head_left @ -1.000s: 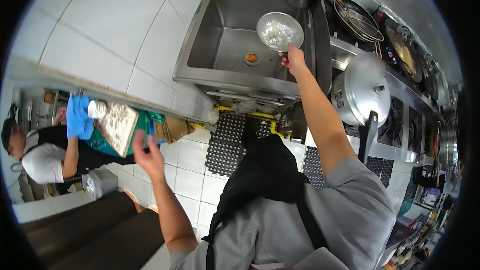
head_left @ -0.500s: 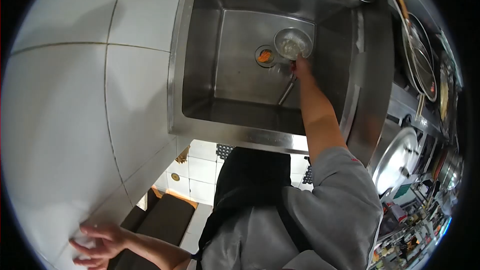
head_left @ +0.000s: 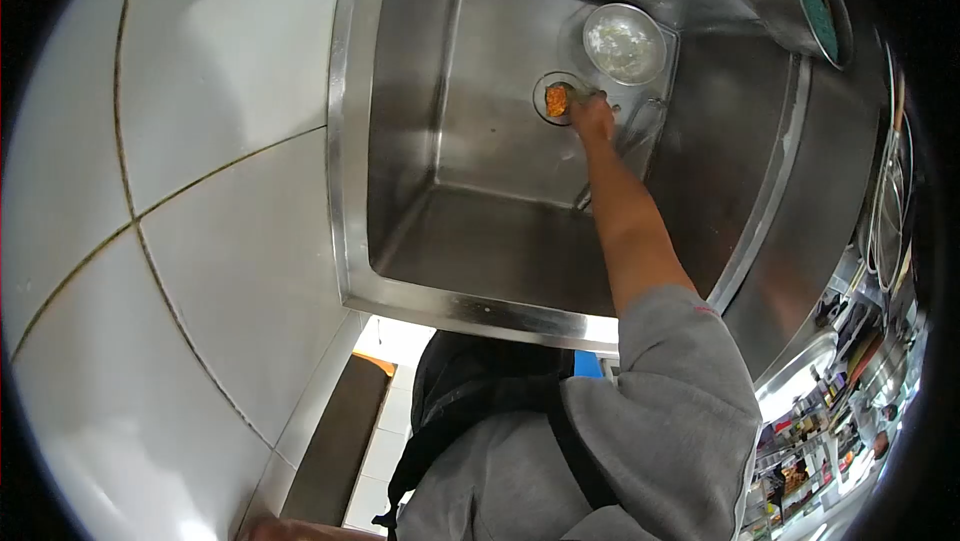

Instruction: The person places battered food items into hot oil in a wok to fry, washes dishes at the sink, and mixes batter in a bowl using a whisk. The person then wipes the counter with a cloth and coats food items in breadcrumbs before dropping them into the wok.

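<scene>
In the steel sink point(head_left: 500, 241), my right hand point(head_left: 593, 119) reaches to the right edge of the round drain point(head_left: 540, 113). Its fingers point toward an orange clump point(head_left: 557, 99) in the drain; blur and the hand itself keep me from seeing whether they grip anything. Just beyond the hand sits a round metal bowl point(head_left: 625, 44) with whitish liquid or residue inside. Partly behind my forearm lies a thin metal-handled utensil point(head_left: 584, 199), its head unclear. Of my left hand point(head_left: 270, 529) only a part shows at the bottom edge, fingers out of sight.
A metal pot point(head_left: 790, 6) with something green inside stands at the sink's upper right corner. White tiles point(head_left: 230, 241) border the sink on the left. Wire strainers or whisks point(head_left: 888, 201) hang or lie at the far right, above crowded kitchenware.
My right hand has let go of the bowl, which now rests on the sink floor, and has moved to the drain. My left hand has mostly left the view, and the camera has shifted.
</scene>
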